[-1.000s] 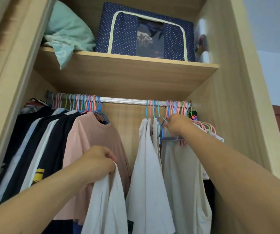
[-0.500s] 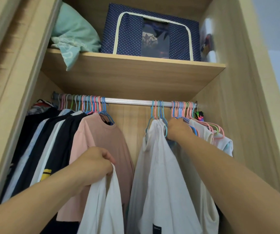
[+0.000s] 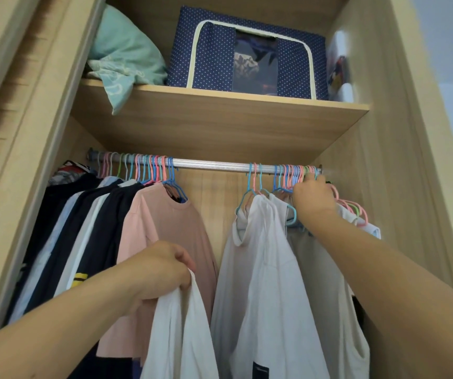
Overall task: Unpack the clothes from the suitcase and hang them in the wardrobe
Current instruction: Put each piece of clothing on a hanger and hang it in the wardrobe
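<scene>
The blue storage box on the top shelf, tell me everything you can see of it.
The storage box looks like soft navy fabric with small white dots and cream piping framing its front. A clear window in the middle shows folded things inside. It sits upright on the wooden shelf, beside a crumpled mint-green cloth. No hand touches it.

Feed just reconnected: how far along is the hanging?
Done: many garments already hang on the rail. In hand: left hand grips an unhung white garment; right hand reaches among the hangers at the rail's right end. Left: hanging it. The suitcase is out of view.
</scene>
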A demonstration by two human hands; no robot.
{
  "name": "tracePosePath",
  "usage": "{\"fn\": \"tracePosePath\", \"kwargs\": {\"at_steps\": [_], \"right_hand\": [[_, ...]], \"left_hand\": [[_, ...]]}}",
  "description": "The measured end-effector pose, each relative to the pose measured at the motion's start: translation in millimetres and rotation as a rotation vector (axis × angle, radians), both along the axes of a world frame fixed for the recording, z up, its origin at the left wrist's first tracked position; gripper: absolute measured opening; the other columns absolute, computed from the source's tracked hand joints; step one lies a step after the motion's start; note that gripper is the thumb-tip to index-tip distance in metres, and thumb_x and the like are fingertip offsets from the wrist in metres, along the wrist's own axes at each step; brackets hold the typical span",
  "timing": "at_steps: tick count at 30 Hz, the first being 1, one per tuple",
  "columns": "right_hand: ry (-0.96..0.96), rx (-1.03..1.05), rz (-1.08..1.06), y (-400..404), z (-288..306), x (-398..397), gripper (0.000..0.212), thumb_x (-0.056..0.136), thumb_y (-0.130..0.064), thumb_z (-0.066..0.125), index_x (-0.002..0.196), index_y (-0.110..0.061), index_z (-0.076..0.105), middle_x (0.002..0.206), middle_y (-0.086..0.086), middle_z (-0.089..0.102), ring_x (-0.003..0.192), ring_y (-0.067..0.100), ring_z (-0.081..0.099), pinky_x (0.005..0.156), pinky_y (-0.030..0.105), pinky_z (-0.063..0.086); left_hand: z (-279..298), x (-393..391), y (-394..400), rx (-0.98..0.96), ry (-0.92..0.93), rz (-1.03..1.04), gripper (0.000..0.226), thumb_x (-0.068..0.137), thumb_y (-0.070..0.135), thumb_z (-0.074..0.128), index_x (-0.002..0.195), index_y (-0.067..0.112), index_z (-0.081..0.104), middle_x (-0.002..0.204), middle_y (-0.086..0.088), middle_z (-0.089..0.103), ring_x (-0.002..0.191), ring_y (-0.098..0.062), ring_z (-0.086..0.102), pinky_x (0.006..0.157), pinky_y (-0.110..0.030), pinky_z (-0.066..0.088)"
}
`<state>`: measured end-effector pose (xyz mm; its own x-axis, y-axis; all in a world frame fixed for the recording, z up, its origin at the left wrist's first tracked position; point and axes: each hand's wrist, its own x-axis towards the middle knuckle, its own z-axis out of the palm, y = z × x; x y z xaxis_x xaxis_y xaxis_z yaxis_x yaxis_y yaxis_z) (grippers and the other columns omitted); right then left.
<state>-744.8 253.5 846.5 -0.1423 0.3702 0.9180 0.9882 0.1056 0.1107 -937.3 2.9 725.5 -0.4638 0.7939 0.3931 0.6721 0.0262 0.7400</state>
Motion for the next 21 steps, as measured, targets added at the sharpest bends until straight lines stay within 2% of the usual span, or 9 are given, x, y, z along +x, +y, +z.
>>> {"fn": "tracePosePath", "kwargs": {"at_steps": [2, 4, 7, 10, 14, 17, 18, 21], "right_hand": [[0.097, 0.025, 0.027, -1.3, 3.5, 3.2, 0.021, 0.087, -0.012, 0.057, 0.105, -0.01, 0.068, 0.11, 0.013, 0.064, 0.104, 0.032, 0.06, 0.082, 0.036, 0.047], [0.208, -0.03, 0.146, -3.4, 9.9, 4.9, 0.018, 0.084, -0.011, 0.059, 0.101, -0.007, 0.066, 0.105, 0.015, 0.068, 0.099, 0.034, 0.066, 0.078, 0.034, 0.048], [0.344, -0.075, 0.294, -6.2, 18.0, 9.8, 0.023, 0.086, -0.006, 0.056, 0.108, -0.003, 0.063, 0.112, 0.017, 0.068, 0.104, 0.038, 0.066, 0.074, 0.034, 0.044], [0.363, -0.081, 0.323, -14.6, 17.6, 13.7, 0.027, 0.088, -0.005, 0.055, 0.114, -0.001, 0.062, 0.117, 0.022, 0.065, 0.108, 0.043, 0.063, 0.08, 0.04, 0.05], [0.311, -0.012, 0.329, -34.0, 8.5, 23.0, 0.027, 0.088, -0.008, 0.057, 0.114, 0.0, 0.06, 0.114, 0.026, 0.064, 0.105, 0.046, 0.063, 0.084, 0.044, 0.052], [0.299, 0.012, 0.312, -49.6, -1.4, 35.2, 0.027, 0.087, -0.009, 0.058, 0.112, -0.001, 0.059, 0.111, 0.028, 0.064, 0.103, 0.048, 0.062, 0.083, 0.046, 0.051], [0.315, 0.021, 0.314, -53.2, -6.1, 40.8, 0.025, 0.087, -0.009, 0.056, 0.111, -0.001, 0.059, 0.11, 0.028, 0.064, 0.102, 0.048, 0.062, 0.082, 0.046, 0.051], [0.418, 0.089, 0.345, -66.3, -25.6, 62.9, 0.018, 0.093, -0.011, 0.049, 0.104, -0.001, 0.06, 0.104, 0.031, 0.064, 0.098, 0.05, 0.06, 0.075, 0.047, 0.047]], "left_hand": [[-0.9, -2.9, -1.6, -0.129, 0.046, -0.055, 0.025, 0.082, -0.002, 0.065, 0.097, 0.017, 0.073, 0.104, -0.012, 0.069, 0.086, -0.028, 0.07, 0.073, -0.041, 0.061], [-3.2, -6.3, -3.0, -0.286, 0.109, -0.121, 0.026, 0.083, -0.001, 0.068, 0.1, 0.017, 0.073, 0.105, -0.012, 0.069, 0.084, -0.028, 0.073, 0.069, -0.039, 0.063], [-11.2, -12.7, -2.6, -0.43, 0.153, -0.204, 0.023, 0.081, -0.001, 0.072, 0.097, 0.016, 0.074, 0.101, -0.012, 0.071, 0.08, -0.026, 0.073, 0.066, -0.035, 0.06], [-21.0, -14.2, -1.8, -0.498, 0.144, -0.256, 0.022, 0.08, 0.0, 0.073, 0.095, 0.016, 0.074, 0.095, -0.011, 0.072, 0.081, -0.027, 0.074, 0.07, -0.038, 0.062], [-34.9, 1.3, 3.5, -0.498, 0.098, -0.329, 0.026, 0.083, -0.001, 0.067, 0.103, 0.015, 0.072, 0.107, -0.011, 0.072, 0.079, -0.023, 0.074, 0.057, -0.033, 0.06], [-49.8, 24.3, 10.4, -0.429, 0.071, -0.346, 0.028, 0.081, 0.0, 0.057, 0.094, 0.018, 0.073, 0.096, -0.006, 0.068, 0.071, -0.019, 0.068, 0.049, -0.027, 0.054], [-55.6, 33.3, 12.5, -0.397, 0.05, -0.359, 0.028, 0.079, 0.001, 0.056, 0.089, 0.019, 0.074, 0.092, -0.004, 0.068, 0.072, -0.019, 0.067, 0.05, -0.024, 0.052], [-74.7, 59.1, 18.6, -0.312, -0.056, -0.406, 0.03, 0.077, -0.001, 0.056, 0.085, 0.015, 0.079, 0.098, 0.002, 0.071, 0.096, -0.019, 0.066, 0.072, -0.022, 0.049]]}}
